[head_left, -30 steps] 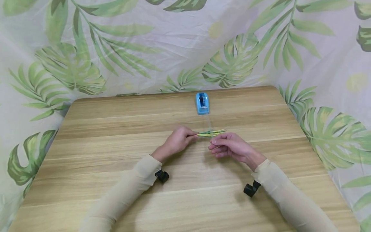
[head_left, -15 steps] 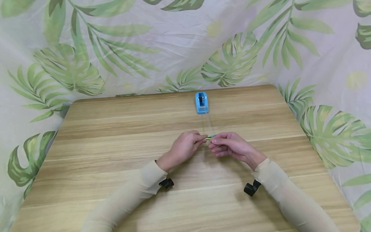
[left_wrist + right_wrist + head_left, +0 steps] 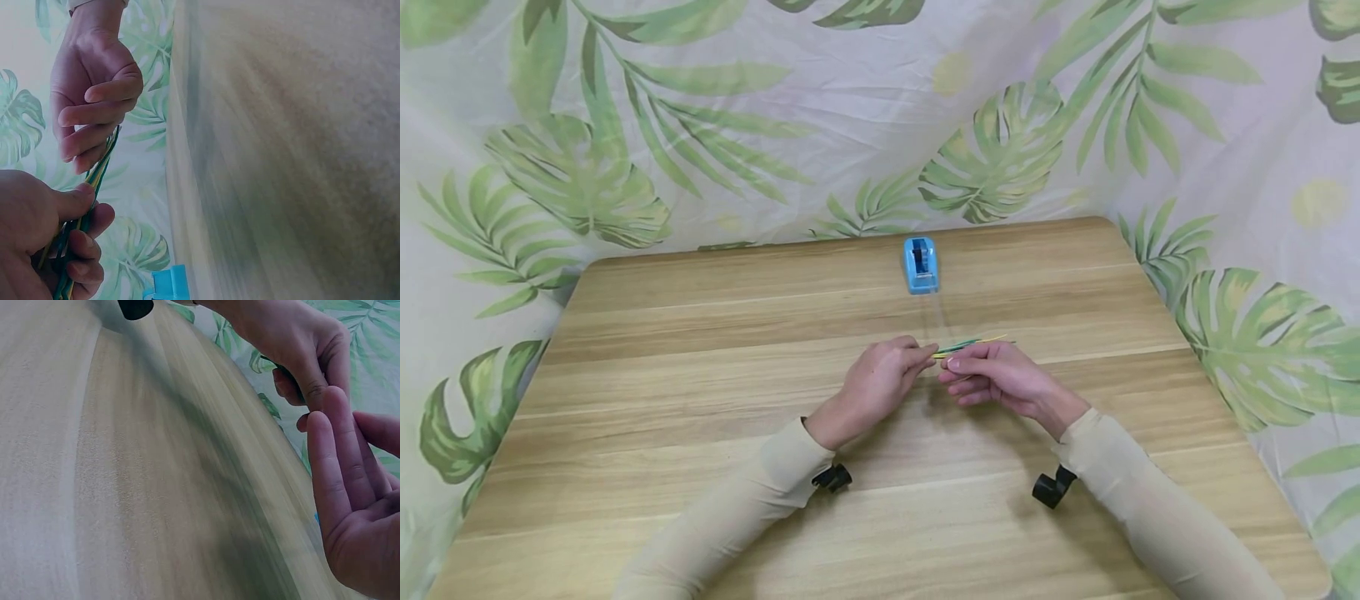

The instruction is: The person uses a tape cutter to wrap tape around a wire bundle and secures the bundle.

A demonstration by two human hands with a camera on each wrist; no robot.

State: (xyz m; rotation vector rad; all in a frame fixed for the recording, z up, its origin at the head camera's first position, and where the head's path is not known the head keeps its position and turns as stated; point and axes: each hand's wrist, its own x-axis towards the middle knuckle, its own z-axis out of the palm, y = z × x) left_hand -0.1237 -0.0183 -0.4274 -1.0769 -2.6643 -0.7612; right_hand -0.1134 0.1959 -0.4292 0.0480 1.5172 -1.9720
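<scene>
My left hand [image 3: 874, 383] grips a thin bundle of green and yellow wires [image 3: 961, 345], whose free ends point right, behind the right fingers. In the left wrist view the wires [image 3: 102, 167] run from the left fist up toward the other hand. My right hand [image 3: 1000, 379] pinches the end of a strip of clear tape [image 3: 937, 312] between thumb and forefinger, its other fingers loosely bent. That strip stretches back to a blue tape dispenser [image 3: 921, 265] near the far table edge. Whether the wires touch the tape is hidden by the fingers.
The wood-grain table [image 3: 700, 375] has rounded corners. Behind it hangs a leaf-printed cloth [image 3: 865, 108], close to the table's far edge. Small black wrist cameras [image 3: 1049, 490] hang under both sleeves.
My left hand has moved right with the wires, up to the right fingertips. The wire ends, briefly hidden, show again behind the right hand. The right hand has stayed nearly still.
</scene>
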